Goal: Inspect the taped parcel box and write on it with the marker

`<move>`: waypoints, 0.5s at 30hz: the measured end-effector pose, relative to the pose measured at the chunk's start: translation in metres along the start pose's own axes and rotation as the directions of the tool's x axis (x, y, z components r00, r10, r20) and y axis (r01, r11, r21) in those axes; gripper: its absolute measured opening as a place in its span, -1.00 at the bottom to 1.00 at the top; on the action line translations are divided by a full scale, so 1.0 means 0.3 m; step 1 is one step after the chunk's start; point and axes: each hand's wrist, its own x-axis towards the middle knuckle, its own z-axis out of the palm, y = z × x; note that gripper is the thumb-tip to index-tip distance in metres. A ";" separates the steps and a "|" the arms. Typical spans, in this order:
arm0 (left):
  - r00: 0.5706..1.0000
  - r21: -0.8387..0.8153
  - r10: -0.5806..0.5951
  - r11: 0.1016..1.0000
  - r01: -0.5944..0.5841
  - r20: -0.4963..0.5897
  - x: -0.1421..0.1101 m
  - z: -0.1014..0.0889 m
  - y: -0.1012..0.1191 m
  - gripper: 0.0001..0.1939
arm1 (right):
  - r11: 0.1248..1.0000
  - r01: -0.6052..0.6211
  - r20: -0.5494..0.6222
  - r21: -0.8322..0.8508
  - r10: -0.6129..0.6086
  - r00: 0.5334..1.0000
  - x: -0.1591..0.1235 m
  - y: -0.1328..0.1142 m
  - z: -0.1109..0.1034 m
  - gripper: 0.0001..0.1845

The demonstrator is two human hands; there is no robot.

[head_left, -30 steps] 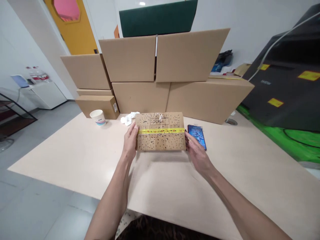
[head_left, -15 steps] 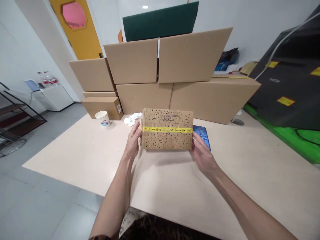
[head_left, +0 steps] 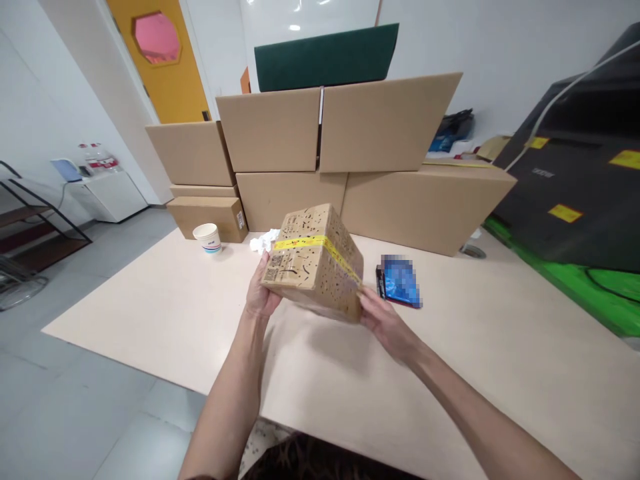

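Both my hands hold a small brown cardboard box [head_left: 313, 267] with dark specks and yellow tape around it, tilted and turned above the table. Printed square codes show on its left side. My left hand [head_left: 261, 293] grips its lower left corner, with some fingers hidden beneath. On the opposite side, my right hand [head_left: 385, 323] is closed on the box's right edge. A phone [head_left: 400, 281] with a blurred blue screen lies to the right of the box, a black object partly under its left side.
Large cardboard boxes [head_left: 390, 123] are stacked along the table's back, a dark green box [head_left: 327, 59] on top. White paper cups [head_left: 207, 238] and crumpled tissue [head_left: 263, 241] stand and lie at the left of the table [head_left: 150, 320]. A black covered machine [head_left: 565, 160] is at right.
The cardboard box has been turned and tilted in my hands, so that a corner edge and its left side now show. The phone is more fully uncovered.
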 end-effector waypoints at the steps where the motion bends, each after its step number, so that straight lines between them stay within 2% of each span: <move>1: 1.000 -0.016 0.000 1.000 0.000 -0.012 -0.001 0.010 -0.004 -0.42 | 0.999 -0.029 0.035 -0.029 0.030 0.999 -0.005 0.010 0.006 -0.46; 3: 0.999 -0.037 0.000 0.999 -0.001 -0.033 -0.001 0.023 -0.012 -0.36 | 0.997 -0.019 0.035 -0.069 0.021 0.999 -0.011 0.026 0.013 -0.44; 6: 1.000 -0.029 -0.001 1.000 0.001 -0.024 0.000 0.024 -0.024 -0.32 | 0.984 0.066 -0.146 -0.164 -0.091 0.985 -0.012 0.031 0.012 -0.28; 8: 0.999 0.014 -0.016 1.000 0.015 0.049 -0.001 0.017 -0.036 -0.31 | 0.953 0.127 -0.222 -0.274 -0.191 0.956 -0.015 0.024 0.006 -0.21; 10: 0.983 0.101 -0.078 0.993 0.062 0.164 -0.006 0.012 -0.052 -0.29 | 0.915 0.198 -0.206 -0.352 -0.282 0.937 -0.021 0.015 0.003 -0.25; 12: 0.955 0.212 -0.168 0.970 0.116 0.246 -0.014 0.012 -0.072 -0.28 | 0.893 0.256 -0.140 -0.370 -0.327 0.935 -0.028 0.013 0.002 -0.35; 15: 0.942 0.317 -0.204 0.942 0.115 0.265 -0.027 0.020 -0.100 -0.36 | 0.897 0.306 -0.067 -0.319 -0.343 0.937 -0.030 0.025 0.000 -0.43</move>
